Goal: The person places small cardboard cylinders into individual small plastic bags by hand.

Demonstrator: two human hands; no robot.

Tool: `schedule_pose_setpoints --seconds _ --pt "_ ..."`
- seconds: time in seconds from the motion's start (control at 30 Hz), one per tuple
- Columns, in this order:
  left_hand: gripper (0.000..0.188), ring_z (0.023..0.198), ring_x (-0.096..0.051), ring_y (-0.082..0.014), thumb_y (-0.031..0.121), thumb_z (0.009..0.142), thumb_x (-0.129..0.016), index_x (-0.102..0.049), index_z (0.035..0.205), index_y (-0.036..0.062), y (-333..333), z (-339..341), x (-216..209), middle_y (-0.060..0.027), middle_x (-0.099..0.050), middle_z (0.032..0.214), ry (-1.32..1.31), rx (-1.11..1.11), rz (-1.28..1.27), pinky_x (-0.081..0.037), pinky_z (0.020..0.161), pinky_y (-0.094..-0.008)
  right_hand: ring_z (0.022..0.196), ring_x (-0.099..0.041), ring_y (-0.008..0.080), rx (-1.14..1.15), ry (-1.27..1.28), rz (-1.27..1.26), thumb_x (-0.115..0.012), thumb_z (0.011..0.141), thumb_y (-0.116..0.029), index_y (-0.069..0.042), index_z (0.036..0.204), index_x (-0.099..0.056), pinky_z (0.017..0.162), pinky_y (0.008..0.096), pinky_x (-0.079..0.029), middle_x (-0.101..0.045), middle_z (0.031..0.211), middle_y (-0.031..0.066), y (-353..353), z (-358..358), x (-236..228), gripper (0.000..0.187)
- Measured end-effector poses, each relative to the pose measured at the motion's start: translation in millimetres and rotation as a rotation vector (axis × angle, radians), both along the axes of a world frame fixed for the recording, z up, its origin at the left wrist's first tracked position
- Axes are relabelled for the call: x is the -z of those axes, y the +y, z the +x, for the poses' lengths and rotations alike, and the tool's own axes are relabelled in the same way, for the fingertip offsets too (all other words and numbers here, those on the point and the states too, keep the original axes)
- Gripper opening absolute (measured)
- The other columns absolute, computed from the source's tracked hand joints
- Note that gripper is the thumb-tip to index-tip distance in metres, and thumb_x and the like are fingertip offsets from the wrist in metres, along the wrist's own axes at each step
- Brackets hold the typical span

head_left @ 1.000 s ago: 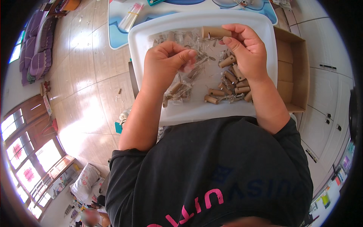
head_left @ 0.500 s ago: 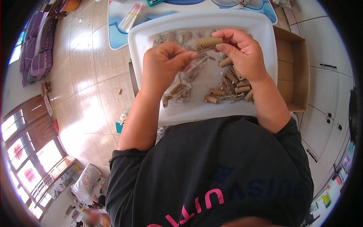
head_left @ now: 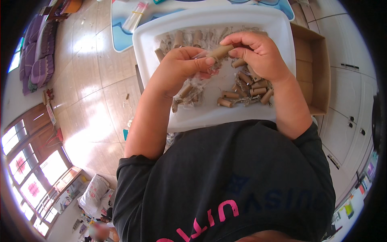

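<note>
My right grip (head_left: 261,54) pinches a brown tube (head_left: 221,52) over the white plastic tub (head_left: 219,116). My left grip (head_left: 180,66) holds clear plastic wrapping (head_left: 201,54) against its left end.

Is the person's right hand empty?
No, the right hand holds a brown tube between its thumb and fingers, above the white tub.

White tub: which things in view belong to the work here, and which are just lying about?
Seem to belong:
tube, in the right hand
clear plastic, in the left hand
other tubes, lying in the tub

Seem just about:
sofa
white bag
box, beside the tub, though its use doesn't show
</note>
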State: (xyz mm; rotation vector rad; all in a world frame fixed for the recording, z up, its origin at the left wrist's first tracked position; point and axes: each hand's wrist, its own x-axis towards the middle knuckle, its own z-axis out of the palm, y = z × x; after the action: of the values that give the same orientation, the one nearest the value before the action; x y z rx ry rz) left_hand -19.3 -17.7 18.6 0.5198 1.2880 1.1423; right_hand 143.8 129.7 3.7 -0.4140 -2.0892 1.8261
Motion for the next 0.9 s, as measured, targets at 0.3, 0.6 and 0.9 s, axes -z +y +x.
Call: schedule_pose_setpoints --seconds 0.3,0.6,0.9 --pt "0.032 0.084 -0.062 -0.0175 0.02 0.085 -0.059 -0.058 0.105 -0.0056 6 7 14 -0.011 -0.064 0.091 -0.213 0.001 0.018 -0.05 0.076 -0.0284 0.068 -0.053 0.0053 0.086 -0.112 -0.114 -0.062 0.08 -0.004 -0.002 0.098 -0.062 0.061 0.0201 -0.043 -0.063 0.077 0.0026 -10 -5 0 0.018" --pt "0.025 0.077 -0.06 -0.0113 0.018 0.084 -0.061 -0.061 0.1 -0.001 9 12 17 -0.0059 -0.064 0.087 -0.237 -0.223 0.092 -0.046 0.066 -0.0209 0.059 -0.049 0.0033 0.02 0.002 -0.224 -0.064 0.083 -0.014 -0.002 0.102 -0.061 0.053 0.0187 -0.039 -0.062 0.071 0.0007 -19 -9 0 0.023" --pt "0.025 0.082 -0.059 -0.0122 0.01 0.081 -0.064 -0.06 0.103 0.0006 10 20 20 -0.0054 -0.064 0.092 -0.056 -0.302 0.14 -0.047 0.075 -0.0239 0.059 -0.045 0.0015 0.328 -0.021 -0.231 -0.065 0.082 -0.023 -0.001 0.09 -0.061 0.053 0.0175 -0.037 -0.057 0.066 -0.0035 -13 -15 17 0.023"
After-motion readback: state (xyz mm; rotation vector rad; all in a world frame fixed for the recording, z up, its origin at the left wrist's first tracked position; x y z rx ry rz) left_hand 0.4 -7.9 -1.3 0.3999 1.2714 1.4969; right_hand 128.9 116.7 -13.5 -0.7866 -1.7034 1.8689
